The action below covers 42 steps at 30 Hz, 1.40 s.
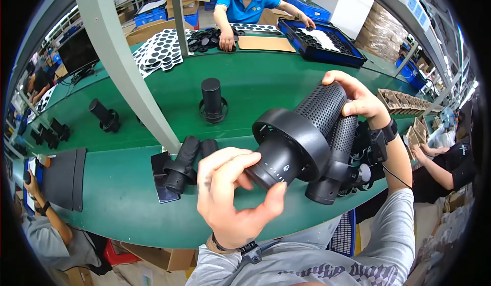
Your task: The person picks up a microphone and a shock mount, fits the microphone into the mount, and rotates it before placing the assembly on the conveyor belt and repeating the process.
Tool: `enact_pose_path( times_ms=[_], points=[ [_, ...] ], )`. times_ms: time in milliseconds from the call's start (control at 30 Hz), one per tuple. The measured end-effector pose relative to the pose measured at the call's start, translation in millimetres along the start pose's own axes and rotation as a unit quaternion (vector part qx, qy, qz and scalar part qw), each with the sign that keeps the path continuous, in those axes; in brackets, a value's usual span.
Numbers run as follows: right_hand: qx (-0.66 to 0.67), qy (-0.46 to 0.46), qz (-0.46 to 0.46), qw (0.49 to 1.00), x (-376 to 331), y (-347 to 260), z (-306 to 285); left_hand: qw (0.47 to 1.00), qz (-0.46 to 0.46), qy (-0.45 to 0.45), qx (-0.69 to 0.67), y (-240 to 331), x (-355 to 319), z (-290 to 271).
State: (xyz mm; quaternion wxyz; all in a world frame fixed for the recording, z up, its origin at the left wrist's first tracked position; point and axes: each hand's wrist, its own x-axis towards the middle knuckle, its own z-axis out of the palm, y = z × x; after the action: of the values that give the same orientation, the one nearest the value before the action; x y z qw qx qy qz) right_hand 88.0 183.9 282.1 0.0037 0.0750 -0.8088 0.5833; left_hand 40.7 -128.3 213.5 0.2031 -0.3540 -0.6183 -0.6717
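I hold a large black microphone [299,132] tilted in the air above the green workbench [128,194], its mesh end up to the right and its smooth end, with small white markings, down toward my left. My left hand [232,196] grasps that smooth end, fingers on the near side of its rim and thumb at the lower edge; my right hand [360,94] grips the top of the mesh body between thumb and fingers. A wide black collar circles the microphone between my hands. Just behind it, partly covered, is a second microphone [340,155] with a side knob [364,172]. Left of my left hand, a smaller microphone [182,164] rests at a slant by the foot of a grey post [123,56], over a dark glossy panel [160,178]. Farther back, an upright cylinder [211,97] stands in a round frame, and another cylinder [99,111] tilts beyond the post. Across the bench, a co-worker in a blue shirt [245,10] has one hand beside loose black discs [204,39] and the other over a black tray [332,57].
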Motion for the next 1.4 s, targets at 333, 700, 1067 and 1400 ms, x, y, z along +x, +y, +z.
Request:
enact_pose_path(
  times_ms=[333, 700, 1067, 1400],
  points=[
    [0.032, 0.026, -0.015, 0.999, 2, 2, 4, 0.994, 0.095, -0.012, 0.061, 10, -4, 1],
    [0.036, -0.013, 0.026, 0.999, 0, -10, 8, 0.944, 0.321, 0.02, 0.075, 1, -7, 17],
    [0.083, -0.062, 0.041, 0.994, 2, 2, 6, 0.929, 0.345, -0.073, 0.111, 15, -19, 16],
    [0.157, -0.125, 0.091, 0.975, 4, 8, 12, 0.891, 0.407, -0.186, 0.081, 25, -7, 10]
  ],
)
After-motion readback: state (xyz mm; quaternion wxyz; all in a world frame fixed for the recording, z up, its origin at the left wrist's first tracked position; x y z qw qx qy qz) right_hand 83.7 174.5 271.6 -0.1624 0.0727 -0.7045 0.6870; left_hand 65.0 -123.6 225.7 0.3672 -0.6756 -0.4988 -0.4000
